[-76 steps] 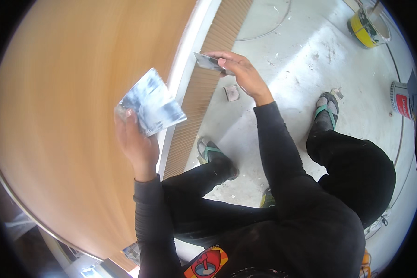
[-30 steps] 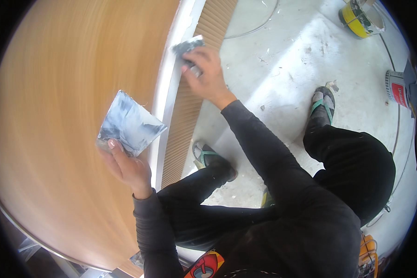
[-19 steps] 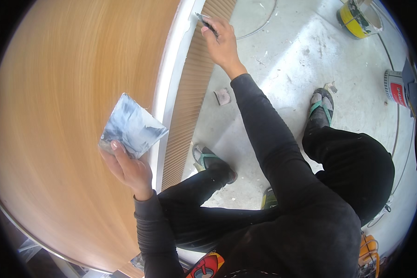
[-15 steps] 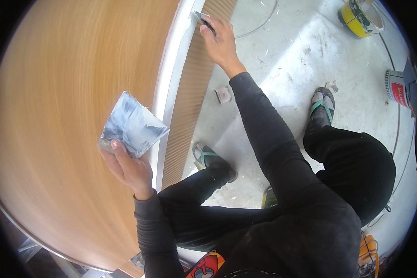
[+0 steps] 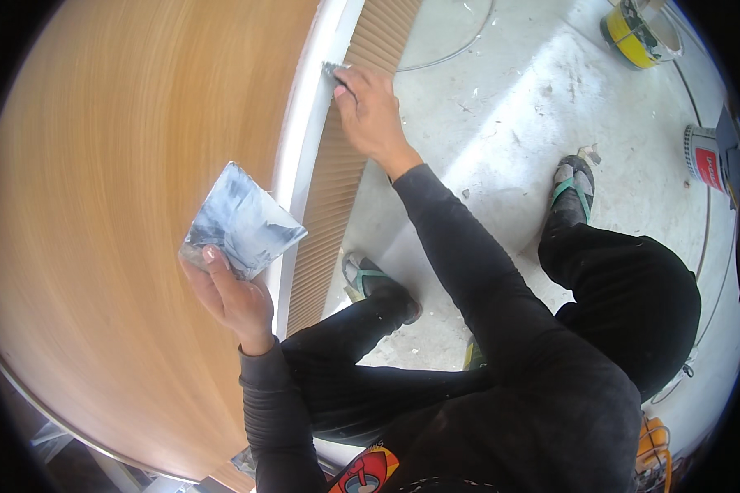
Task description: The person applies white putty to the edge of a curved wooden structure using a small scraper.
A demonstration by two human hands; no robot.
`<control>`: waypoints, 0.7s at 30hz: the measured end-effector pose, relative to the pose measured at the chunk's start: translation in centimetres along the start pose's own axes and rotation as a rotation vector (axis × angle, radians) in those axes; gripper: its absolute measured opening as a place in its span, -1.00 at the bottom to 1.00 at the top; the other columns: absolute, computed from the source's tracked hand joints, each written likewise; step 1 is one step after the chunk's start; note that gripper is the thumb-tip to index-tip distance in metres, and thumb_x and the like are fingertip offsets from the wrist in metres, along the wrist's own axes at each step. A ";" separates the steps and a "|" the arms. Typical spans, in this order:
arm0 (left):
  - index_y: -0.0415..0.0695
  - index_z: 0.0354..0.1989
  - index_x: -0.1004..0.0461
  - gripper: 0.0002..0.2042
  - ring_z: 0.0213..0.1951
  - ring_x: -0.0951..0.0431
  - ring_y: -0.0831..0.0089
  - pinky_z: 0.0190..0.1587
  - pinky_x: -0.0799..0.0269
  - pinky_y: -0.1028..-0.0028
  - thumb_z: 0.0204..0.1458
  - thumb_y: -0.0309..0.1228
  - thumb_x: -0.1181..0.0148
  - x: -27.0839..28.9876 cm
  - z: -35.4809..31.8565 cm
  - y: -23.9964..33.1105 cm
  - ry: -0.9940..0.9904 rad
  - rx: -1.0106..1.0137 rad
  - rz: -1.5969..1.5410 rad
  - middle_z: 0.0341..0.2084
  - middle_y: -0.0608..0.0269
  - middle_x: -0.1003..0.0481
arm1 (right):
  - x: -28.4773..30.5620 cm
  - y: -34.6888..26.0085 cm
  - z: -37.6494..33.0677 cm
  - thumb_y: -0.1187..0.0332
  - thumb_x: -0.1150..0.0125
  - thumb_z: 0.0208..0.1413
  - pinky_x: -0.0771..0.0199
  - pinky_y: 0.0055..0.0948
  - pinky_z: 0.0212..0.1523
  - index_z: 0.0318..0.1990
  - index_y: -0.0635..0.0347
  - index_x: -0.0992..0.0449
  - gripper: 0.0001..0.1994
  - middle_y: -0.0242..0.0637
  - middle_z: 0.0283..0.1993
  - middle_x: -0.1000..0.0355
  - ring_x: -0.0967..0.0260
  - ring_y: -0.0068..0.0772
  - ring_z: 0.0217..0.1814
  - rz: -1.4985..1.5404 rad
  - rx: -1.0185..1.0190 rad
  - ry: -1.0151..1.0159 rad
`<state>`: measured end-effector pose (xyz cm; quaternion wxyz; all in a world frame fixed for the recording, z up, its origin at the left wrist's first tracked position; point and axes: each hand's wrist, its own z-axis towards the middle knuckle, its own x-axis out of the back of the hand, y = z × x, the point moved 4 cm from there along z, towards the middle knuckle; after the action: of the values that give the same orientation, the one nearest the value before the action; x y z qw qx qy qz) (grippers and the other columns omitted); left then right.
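My left hand (image 5: 234, 300) is closed on the lower corner of a square, flat plate (image 5: 247, 218) smeared with white and grey paste, above the wood-grain countertop (image 5: 140, 205). In my right hand (image 5: 374, 115) is a small putty knife (image 5: 334, 70), whose dark blade rests at the white edge strip (image 5: 308, 115) of the counter. The fingers are wrapped round it, so its handle is mostly hidden. Below that strip runs the ribbed wooden front (image 5: 362, 123) of the counter.
A yellow and black bucket (image 5: 633, 37) stands on the pale floor (image 5: 485, 156) at the far right. Nearer is a white and red tub (image 5: 703, 160). A dark cable (image 5: 707, 222) curves along the right side. My sandalled feet (image 5: 574, 185) are on the floor beside the counter.
My right hand has drawn the putty knife down along the white edge strip, toward me and slightly left. The left hand with the plate has shifted slightly right.
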<state>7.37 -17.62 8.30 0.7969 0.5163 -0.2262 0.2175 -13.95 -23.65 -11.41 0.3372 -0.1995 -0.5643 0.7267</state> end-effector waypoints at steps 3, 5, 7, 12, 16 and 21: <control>-0.38 0.09 -0.31 -0.73 -0.09 -0.41 0.24 0.03 -0.31 0.44 0.39 -0.41 0.13 0.1 -0.1 -0.5 -0.005 -0.035 -0.009 -0.05 -0.02 -0.38 | 0.9 -0.8 -0.9 0.32 -0.10 0.23 -0.31 -0.13 0.20 0.06 0.17 -0.55 -0.71 -0.09 0.10 -0.46 -0.30 0.04 0.15 -0.006 -0.045 -0.258; -0.37 0.11 -0.30 -0.75 -0.09 -0.42 0.16 0.04 -0.33 0.40 0.36 -0.48 0.09 0.1 0.0 -0.4 -0.053 -0.206 0.215 -0.02 -0.06 -0.37 | 2.0 -0.2 -0.3 0.33 -0.09 0.24 -0.33 -0.16 0.19 0.06 0.18 -0.55 -0.71 -0.09 0.10 -0.46 -0.33 -0.01 0.14 0.067 -0.039 -0.237; -0.36 0.13 -0.30 -0.75 -0.09 -0.43 0.07 0.04 -0.35 0.37 0.34 -0.55 0.06 -0.3 0.0 0.1 -0.103 -0.378 0.434 0.01 -0.11 -0.37 | 2.8 0.0 0.2 0.34 -0.09 0.25 -0.35 -0.18 0.17 0.07 0.18 -0.54 -0.70 -0.10 0.09 -0.46 -0.36 -0.07 0.13 0.134 -0.033 -0.214; -0.37 0.11 -0.33 -0.68 -0.07 -0.48 -0.12 0.00 -0.44 0.21 0.19 -0.63 -0.12 -1.3 0.0 1.3 -0.082 -0.664 0.832 -0.01 -0.16 -0.44 | 4.6 -2.5 -1.0 0.35 -0.10 0.24 -0.32 -0.23 0.18 0.03 0.24 -0.53 -0.73 -0.10 0.05 -0.47 -0.36 -0.02 0.11 0.448 -0.051 -0.040; -0.37 0.06 -0.38 -0.69 -0.04 -0.51 -0.05 0.02 -0.46 0.23 0.13 -0.64 -0.18 -1.6 0.6 0.6 -0.126 -0.489 0.776 -0.03 -0.10 -0.47 | 5.3 -9.8 -3.0 0.36 -0.11 0.22 -0.32 -0.14 0.17 0.04 0.20 -0.52 -0.72 -0.10 0.08 -0.44 -0.34 -0.03 0.13 0.636 0.279 -0.171; -0.36 0.19 -0.30 -0.62 0.14 -0.45 0.27 0.21 -0.40 0.28 0.38 -0.32 0.20 -1.7 1.3 -0.9 0.021 0.328 -0.033 0.10 0.03 -0.43 | 4.6 -12.7 -5.0 0.34 -0.16 0.19 -0.30 -0.11 0.21 0.09 0.18 -0.52 -0.67 -0.07 0.13 -0.37 -0.27 0.05 0.19 0.608 0.424 -0.291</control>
<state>6.34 -19.32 7.08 0.7076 0.6410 -0.1707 0.2436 -10.43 -15.20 -0.32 0.0570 -0.1785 -0.3587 0.9144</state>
